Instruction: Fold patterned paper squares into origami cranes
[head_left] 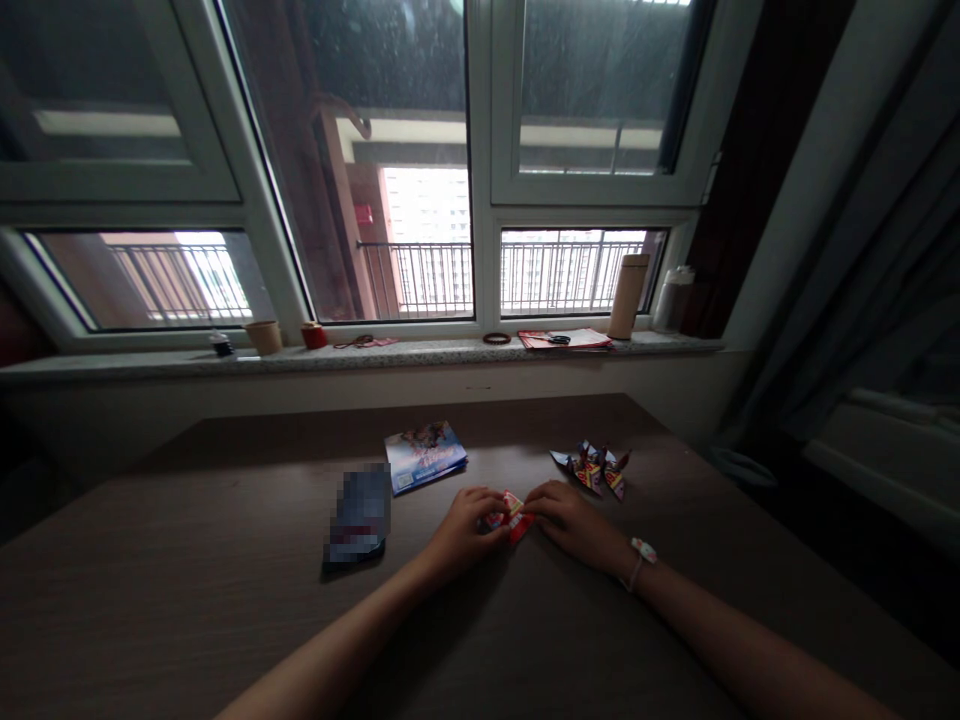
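Note:
A small red folded paper (517, 522) with printed patches lies on the brown table between my two hands. My left hand (466, 527) grips its left side, thumb below and fingers curled over it. At the right edge, the fingers of my right hand (576, 526) are closed on the same paper; a bracelet with a pale ornament is on that wrist. Several folded printed paper pieces (598, 470) with pointed tips lie just beyond my right hand. Farther left, past my left hand, is a blue printed leaflet (426, 456).
Left of my hands lies a dark, pixelated flat object (358, 515). On the windowsill (427, 354) stand a paper cup (263, 337), a red spool (314, 335), a tan flask (628, 297) and a clear bottle (673, 300); scissors (553, 339) rest on papers.

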